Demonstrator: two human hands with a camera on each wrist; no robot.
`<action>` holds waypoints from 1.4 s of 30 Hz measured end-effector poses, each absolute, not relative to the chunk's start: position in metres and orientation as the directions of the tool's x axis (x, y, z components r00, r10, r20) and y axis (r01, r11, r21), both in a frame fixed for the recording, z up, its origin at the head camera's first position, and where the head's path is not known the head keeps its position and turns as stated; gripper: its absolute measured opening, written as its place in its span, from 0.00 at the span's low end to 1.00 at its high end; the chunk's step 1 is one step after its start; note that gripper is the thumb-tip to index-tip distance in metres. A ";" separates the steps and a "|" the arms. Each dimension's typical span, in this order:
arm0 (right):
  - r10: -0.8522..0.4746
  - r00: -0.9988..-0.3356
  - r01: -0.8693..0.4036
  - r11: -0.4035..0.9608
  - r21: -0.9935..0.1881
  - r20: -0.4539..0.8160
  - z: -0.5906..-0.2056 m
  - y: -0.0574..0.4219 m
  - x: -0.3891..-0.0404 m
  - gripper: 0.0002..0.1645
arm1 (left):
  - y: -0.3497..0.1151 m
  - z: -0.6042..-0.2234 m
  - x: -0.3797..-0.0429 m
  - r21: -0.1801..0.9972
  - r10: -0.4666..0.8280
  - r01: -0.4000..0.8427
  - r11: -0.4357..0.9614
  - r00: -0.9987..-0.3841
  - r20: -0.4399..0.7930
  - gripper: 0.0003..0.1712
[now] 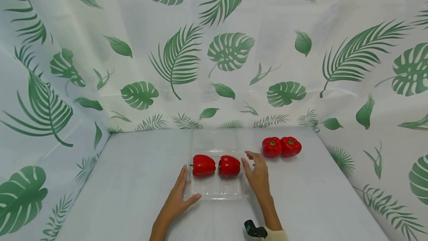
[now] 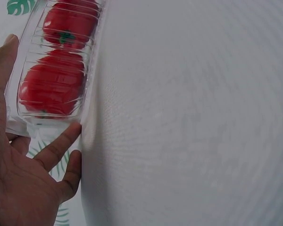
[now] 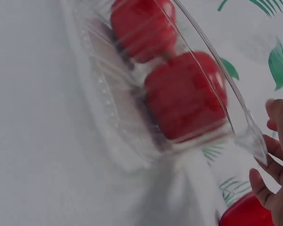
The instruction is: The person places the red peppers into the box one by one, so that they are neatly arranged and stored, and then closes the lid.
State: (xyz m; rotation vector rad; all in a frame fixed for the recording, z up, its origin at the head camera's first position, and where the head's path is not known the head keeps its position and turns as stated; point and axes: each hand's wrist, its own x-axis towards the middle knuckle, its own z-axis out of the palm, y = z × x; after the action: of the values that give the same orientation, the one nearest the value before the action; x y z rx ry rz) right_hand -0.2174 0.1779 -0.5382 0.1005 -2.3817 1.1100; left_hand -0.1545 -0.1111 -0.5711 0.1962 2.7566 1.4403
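A clear plastic clamshell container [image 1: 229, 188] lies with its lid [image 1: 214, 140] folded back away from me. Two red bell peppers lie on their sides in its far half, a left pepper [image 1: 203, 166] and a right pepper [image 1: 229, 166], their stems pointing left. My left hand [image 1: 176, 198] rests along the container's left side, fingers extended and thumb over the front left corner. At the right side is my right hand [image 1: 259, 174], fingers loosely bent and holding nothing; in the right wrist view its fingertips [image 3: 271, 146] are right at the rim's corner.
Two more red bell peppers [image 1: 272, 147] stand side by side on the table, back right, stems up. A white sheet printed with green leaves [image 1: 230, 51] rises behind the table [image 1: 133, 181] and along both sides. A dark device [image 1: 255, 230] sits at my right wrist.
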 end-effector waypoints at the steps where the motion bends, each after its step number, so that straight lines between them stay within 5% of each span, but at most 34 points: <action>1: 0.172 -0.853 -0.268 0.666 -0.696 0.493 -0.539 0.181 -0.217 0.19 | -0.111 -0.571 -0.154 0.818 0.123 0.094 0.568 -0.992 0.028 0.59; 8: 0.425 -0.707 -0.217 0.631 -0.745 0.565 -0.543 0.205 -0.220 0.17 | -0.113 -0.571 -0.152 0.807 0.124 0.089 0.584 -0.992 0.020 0.59; 14: 0.604 -0.653 -0.054 0.565 -0.823 0.457 -0.537 0.226 -0.225 0.23 | -0.112 -0.572 -0.151 0.811 0.104 0.072 0.580 -0.995 0.014 0.59; 24: 0.594 -0.758 0.124 0.538 -0.834 0.269 -0.527 0.261 -0.230 0.39 | -0.109 -0.573 -0.150 0.816 0.108 0.075 0.573 -0.994 0.015 0.59; 36: 0.536 -0.837 0.267 0.575 -0.773 0.110 -0.523 0.291 -0.245 0.39 | -0.109 -0.574 -0.154 0.808 0.116 0.103 0.580 -0.992 0.043 0.60; 42: 0.529 -0.839 0.250 0.580 -0.775 0.125 -0.532 0.292 -0.248 0.37 | -0.111 -0.571 -0.154 0.816 0.134 0.112 0.567 -0.990 0.043 0.59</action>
State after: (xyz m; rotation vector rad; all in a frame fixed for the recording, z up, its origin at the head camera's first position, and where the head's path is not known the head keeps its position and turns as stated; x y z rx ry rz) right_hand -0.2477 0.2924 -0.5315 -0.6338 -2.4703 1.1333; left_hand -0.1537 -0.1108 -0.5714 0.2162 2.7592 1.4351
